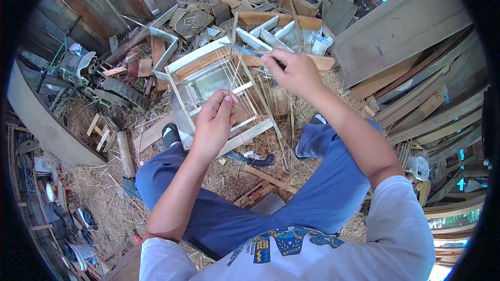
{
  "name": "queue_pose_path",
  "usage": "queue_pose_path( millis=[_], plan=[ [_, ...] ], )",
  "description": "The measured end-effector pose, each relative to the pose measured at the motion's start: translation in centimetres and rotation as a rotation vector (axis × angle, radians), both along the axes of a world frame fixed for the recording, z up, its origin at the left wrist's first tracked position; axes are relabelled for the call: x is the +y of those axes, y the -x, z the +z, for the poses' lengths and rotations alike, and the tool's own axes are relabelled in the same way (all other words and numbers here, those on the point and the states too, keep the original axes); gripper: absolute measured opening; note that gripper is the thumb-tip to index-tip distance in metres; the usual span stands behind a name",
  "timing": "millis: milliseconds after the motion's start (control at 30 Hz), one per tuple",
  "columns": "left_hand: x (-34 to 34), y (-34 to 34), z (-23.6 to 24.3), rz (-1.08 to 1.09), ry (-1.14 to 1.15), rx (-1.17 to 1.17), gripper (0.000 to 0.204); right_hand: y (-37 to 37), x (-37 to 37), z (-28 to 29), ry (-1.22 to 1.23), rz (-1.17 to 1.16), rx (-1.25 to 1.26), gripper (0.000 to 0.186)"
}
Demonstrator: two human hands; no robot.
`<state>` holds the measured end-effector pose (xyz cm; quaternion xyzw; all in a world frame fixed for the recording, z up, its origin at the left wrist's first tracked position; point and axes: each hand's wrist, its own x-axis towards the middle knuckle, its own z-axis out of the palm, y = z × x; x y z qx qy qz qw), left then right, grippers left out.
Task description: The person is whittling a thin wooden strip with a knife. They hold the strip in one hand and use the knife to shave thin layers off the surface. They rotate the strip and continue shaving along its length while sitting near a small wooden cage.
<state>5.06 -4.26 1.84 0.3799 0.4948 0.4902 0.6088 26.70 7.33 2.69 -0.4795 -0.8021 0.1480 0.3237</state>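
My right hand [295, 73] is closed round the dark handle of a knife, its blade [242, 49] pointing left. My left hand [216, 112] pinches a thin wooden stick [236, 75] that slants up to just below the blade; whether the two touch I cannot tell. Beneath both hands, between my feet, lies a wooden frame [246, 138] with pale bars and several thin sticks laid lengthwise. A clear panel or sheet [211, 84] shows inside it.
Scrap wood [198, 21] is heaped beyond the frame. Large boards [396, 21] lean at the right. A dark curved tool [255, 159] lies on the straw-covered floor [99, 198] near my feet. A tyre [122, 93] and a curved panel [49, 119] stand at the left.
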Motion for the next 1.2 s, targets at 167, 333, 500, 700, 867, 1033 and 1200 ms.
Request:
queue_pose_path(
  millis=[167,333,500,700,867,1033,1200],
  plan=[
    [0.0,0.2,-1.5,0.025,-0.154,0.209,0.022,1.9,-1.4,-0.2,-0.104,0.152,-0.099,0.033],
    [0.2,0.2,-1.9,0.07,-0.148,0.115,0.02,2.3,-2.0,-0.1,-0.184,0.236,-0.125,0.036],
    [-0.2,0.4,0.3,-0.015,0.001,0.023,0.019,2.2,-2.3,0.1,-0.173,0.216,-0.138,0.037],
    [-0.2,0.4,-0.5,-0.016,-0.055,0.053,0.019,1.8,-1.6,-0.1,-0.18,0.205,-0.13,0.036],
    [-0.1,0.4,-0.7,0.004,-0.05,0.123,0.017,1.2,-0.1,0.2,-0.039,0.129,-0.083,0.035],
    [-0.5,0.5,-1.1,0.017,-0.141,0.19,0.018,1.6,0.4,-0.2,-0.088,0.161,-0.14,0.037],
    [-0.1,0.2,0.7,-0.031,0.073,-0.052,0.019,-1.8,4.3,-0.7,0.025,-0.077,0.017,0.04]
  ],
)
